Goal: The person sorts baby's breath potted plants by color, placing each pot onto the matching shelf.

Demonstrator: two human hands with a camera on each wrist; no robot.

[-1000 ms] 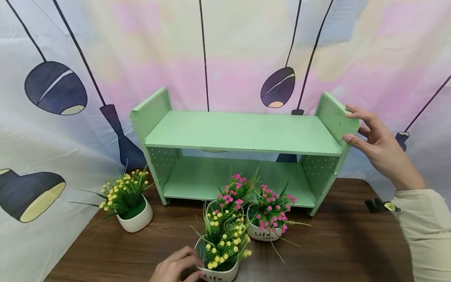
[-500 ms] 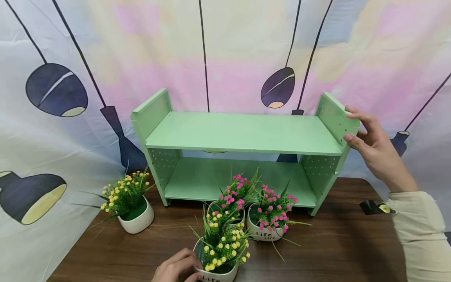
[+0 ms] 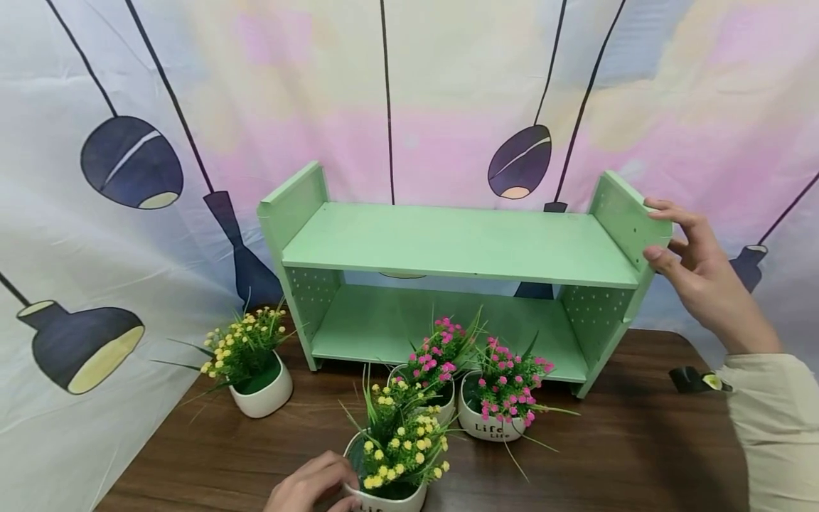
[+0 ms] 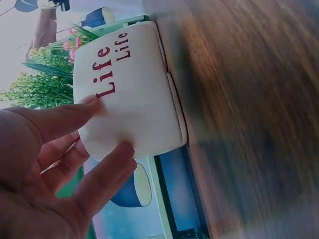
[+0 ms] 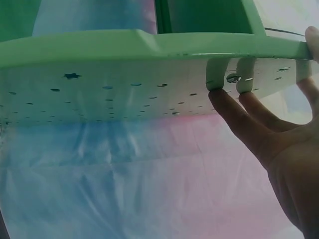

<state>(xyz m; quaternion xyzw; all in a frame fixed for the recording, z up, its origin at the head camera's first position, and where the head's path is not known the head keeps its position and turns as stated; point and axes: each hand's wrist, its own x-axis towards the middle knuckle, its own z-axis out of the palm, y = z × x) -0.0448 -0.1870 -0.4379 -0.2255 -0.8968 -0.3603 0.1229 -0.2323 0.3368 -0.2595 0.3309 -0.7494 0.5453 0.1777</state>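
Note:
A green two-tier shelf (image 3: 461, 245) stands at the back of the table, both tiers bare. My right hand (image 3: 707, 277) grips the top of its right side panel, thumb on the inner face; in the right wrist view, fingers of the hand (image 5: 279, 129) touch the panel's perforated outer face (image 5: 149, 89). At the front, my left hand (image 3: 313, 483) holds the left rim of a white pot (image 3: 390, 502) with yellow flowers. In the left wrist view the hand (image 4: 55, 159) has its thumb and fingers against the white pot (image 4: 129, 94), whose "Life" lettering shows.
Two pots with pink flowers, one (image 3: 493, 423) at the right and one (image 3: 446, 409) partly hidden, stand before the shelf. Another yellow-flowered pot (image 3: 264, 395) is at the left on the brown table (image 3: 595, 455). A black object (image 3: 687, 380) lies near the right sleeve.
The head view has shifted, so the shelf and far pots appear further right. The left hand and its yellow-flowered pot have moved slightly left, away from the pink ones. The right hand keeps its grip.

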